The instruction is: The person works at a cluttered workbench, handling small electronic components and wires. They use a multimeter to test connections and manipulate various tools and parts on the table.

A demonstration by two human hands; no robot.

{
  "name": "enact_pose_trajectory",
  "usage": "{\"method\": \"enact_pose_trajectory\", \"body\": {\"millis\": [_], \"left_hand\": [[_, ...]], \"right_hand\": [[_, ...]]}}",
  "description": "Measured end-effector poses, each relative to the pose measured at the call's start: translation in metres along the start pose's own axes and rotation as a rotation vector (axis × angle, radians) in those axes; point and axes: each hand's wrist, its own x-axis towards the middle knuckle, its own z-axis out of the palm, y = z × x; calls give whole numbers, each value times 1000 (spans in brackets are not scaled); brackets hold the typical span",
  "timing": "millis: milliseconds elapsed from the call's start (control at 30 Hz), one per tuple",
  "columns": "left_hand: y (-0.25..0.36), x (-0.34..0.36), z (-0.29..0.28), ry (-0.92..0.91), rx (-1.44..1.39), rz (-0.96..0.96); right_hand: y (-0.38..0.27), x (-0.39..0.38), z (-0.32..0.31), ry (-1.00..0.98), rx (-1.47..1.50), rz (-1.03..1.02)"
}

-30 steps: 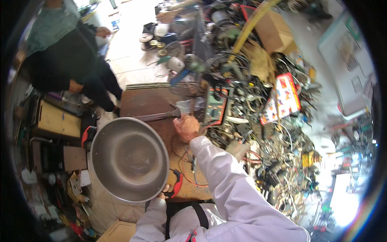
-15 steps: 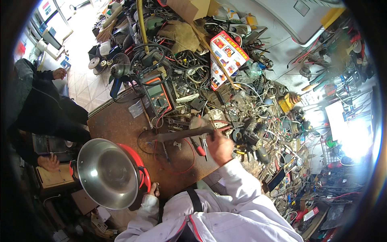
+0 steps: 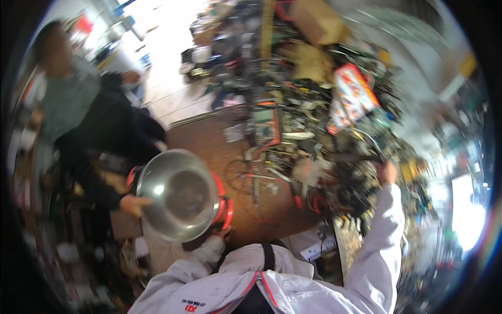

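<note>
A wide steel pan [image 3: 180, 196] with a red outer body tilts up at the left edge of the brown workbench. My left hand [image 3: 220, 233] is closed at its red side handle [image 3: 226, 212], low on the right side. At the opposite rim, another person's hand [image 3: 136, 204] reaches the pan, with a finger seeming to touch it. Out over the heap of tools at the right, my right hand [image 3: 388, 174] is smeared by motion. Something dark lies beside its fingers; whether the hand holds it I cannot tell.
Tools and cables crowd the brown bench [image 3: 198, 128]. An orange-framed multimeter [image 3: 267, 125] lies there, with a red wire loop [image 3: 266, 175] nearer me. A red-and-white printed box [image 3: 353, 99] and a cardboard box [image 3: 316, 21] top the heap. The other person [image 3: 78, 99] stands at left.
My right hand, which held a long dark hammer-like tool over the bench, has swung right to the heap. The other person has leaned in, bringing a hand to the pan. The view has shifted and blurred.
</note>
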Motion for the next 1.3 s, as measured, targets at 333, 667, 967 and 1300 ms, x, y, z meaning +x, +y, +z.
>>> {"method": "enact_pose_trajectory", "body": {"millis": [333,667,967,1300], "left_hand": [[-2,-8,16,-27,-147,57],[-8,3,18,36,-273,20],[38,-19,-17,56,-311,84],[38,21,-78,154,-348,170]], "right_hand": [[-18,9,1,222,259,-223],[-199,-212,35,-507,728,-414],[-213,-317,92,-751,558,-450],[-241,-354,88,-652,410,-433]]}}
